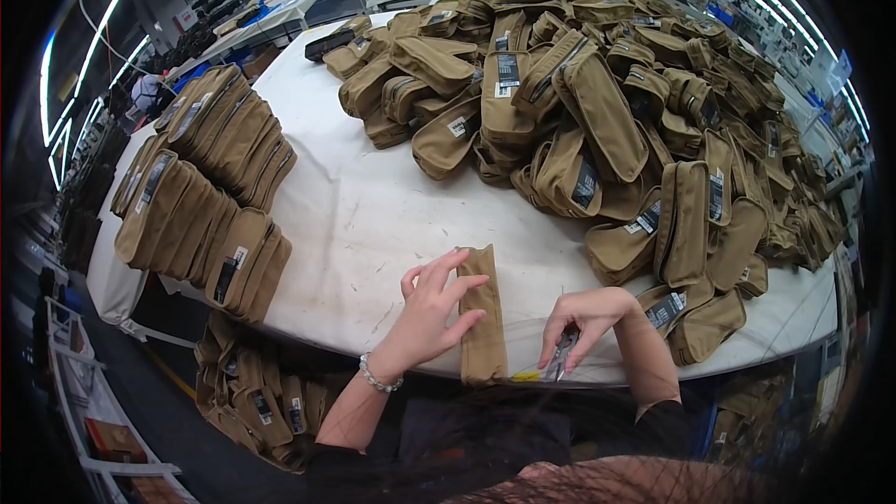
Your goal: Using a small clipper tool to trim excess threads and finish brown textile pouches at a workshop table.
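Note:
A narrow tan fabric pouch [483, 322] lies lengthwise at the table's near edge, in front of me. Against its left side is my left hand [437, 306], fingers spread, thumb and fingertips touching the cloth; a beaded bracelet circles the wrist. To the right of the pouch, apart from it, my right hand [586, 317] is closed around small metal thread snips [561, 353], their tips pointing down towards the table edge. Part of the snips is hidden by the fingers.
A big heap of tan zippered pouches [597, 107] with dark tags covers the back and right of the white table [345, 215]. Stacked pouches [201, 187] stand in rows at the left edge. More pouches [261, 401] sit below the table, beside a metal rack [79, 383].

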Demonstrator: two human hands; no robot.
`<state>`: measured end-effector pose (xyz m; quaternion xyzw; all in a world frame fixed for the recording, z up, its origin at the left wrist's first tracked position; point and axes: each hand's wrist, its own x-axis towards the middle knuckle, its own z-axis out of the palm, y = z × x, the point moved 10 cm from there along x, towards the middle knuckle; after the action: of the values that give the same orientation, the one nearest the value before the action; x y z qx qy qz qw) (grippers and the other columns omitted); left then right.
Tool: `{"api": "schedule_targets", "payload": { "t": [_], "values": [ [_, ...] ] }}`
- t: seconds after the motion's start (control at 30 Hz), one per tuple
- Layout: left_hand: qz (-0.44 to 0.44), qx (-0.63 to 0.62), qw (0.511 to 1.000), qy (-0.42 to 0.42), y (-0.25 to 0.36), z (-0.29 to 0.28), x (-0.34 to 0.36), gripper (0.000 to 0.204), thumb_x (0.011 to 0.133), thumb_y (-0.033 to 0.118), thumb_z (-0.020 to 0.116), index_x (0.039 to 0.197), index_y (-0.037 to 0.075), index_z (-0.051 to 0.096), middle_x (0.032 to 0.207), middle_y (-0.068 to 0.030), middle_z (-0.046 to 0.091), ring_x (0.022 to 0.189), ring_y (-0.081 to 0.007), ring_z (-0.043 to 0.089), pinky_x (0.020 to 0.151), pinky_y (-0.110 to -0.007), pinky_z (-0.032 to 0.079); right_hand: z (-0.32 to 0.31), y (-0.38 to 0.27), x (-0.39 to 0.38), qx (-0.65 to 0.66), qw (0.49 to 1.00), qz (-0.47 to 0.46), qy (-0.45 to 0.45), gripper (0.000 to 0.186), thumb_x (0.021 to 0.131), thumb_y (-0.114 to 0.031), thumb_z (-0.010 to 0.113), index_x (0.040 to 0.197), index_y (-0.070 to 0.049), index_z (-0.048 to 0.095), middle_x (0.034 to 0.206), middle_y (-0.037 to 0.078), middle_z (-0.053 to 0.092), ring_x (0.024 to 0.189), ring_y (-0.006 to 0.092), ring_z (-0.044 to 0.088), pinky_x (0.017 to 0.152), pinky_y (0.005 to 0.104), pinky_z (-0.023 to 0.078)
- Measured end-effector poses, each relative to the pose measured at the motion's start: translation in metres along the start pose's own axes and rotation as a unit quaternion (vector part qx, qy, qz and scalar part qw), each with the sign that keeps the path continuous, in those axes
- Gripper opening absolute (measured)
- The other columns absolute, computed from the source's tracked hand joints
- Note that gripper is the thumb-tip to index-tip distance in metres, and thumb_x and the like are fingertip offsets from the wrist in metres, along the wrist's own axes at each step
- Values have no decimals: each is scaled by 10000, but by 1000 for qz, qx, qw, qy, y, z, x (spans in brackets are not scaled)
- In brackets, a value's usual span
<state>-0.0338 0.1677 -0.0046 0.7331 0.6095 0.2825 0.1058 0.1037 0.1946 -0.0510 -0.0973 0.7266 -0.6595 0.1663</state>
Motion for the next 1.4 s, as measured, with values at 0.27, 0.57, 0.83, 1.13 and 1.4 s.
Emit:
{"api": "schedule_targets", "payload": {
  "t": [0.27, 0.57, 0.83, 1.13, 1.4],
  "values": [
    [82, 60, 995, 13, 2, -26, 12, 479, 794, -37, 579, 1222, 175, 625, 1342, -64, 532, 1287, -236, 470, 1044, -386, 266, -81, 30, -26, 207, 868, -10, 452, 254, 922, -214, 668, 875, -128, 434, 722, -59, 417, 618, 26, 362, 524, 197, 277],
    [289, 164, 940, -72, 26, 8, 40, 535, 727, -60, 586, 1203, 185, 605, 1314, -51, 526, 1279, -236, 462, 1043, -418, 363, -67, 22, -16, 222, 851, -56, 472, 264, 922, -206, 667, 919, -158, 407, 794, -33, 455, 646, 48, 376, 521, 196, 267],
    [272, 171, 940, -113, 30, 2, 51, 352, 599, 162, 736, 896, 84, 564, 889, -69, 546, 938, -249, 556, 931, -377, 422, -49, 18, -55, 224, 778, -170, 562, 263, 904, -55, 635, 918, -134, 384, 804, -17, 454, 644, 50, 384, 517, 193, 289],
    [-20, 98, 989, 105, 22, -34, -25, 497, 602, 181, 750, 1038, 62, 544, 922, -92, 561, 882, -280, 562, 764, -386, 415, -10, 42, -82, 104, 675, -101, 724, 224, 931, -69, 594, 946, -111, 375, 812, -11, 482, 626, 34, 386, 527, 180, 317],
    [-94, 37, 994, 49, 18, -9, -68, 482, 640, 181, 751, 1064, 81, 544, 957, -97, 563, 876, -296, 561, 754, -398, 424, 23, 63, 12, 275, 711, -143, 632, 280, 952, -74, 587, 960, -127, 313, 914, 62, 577, 531, 8, 376, 448, 170, 296]
  ]
}}
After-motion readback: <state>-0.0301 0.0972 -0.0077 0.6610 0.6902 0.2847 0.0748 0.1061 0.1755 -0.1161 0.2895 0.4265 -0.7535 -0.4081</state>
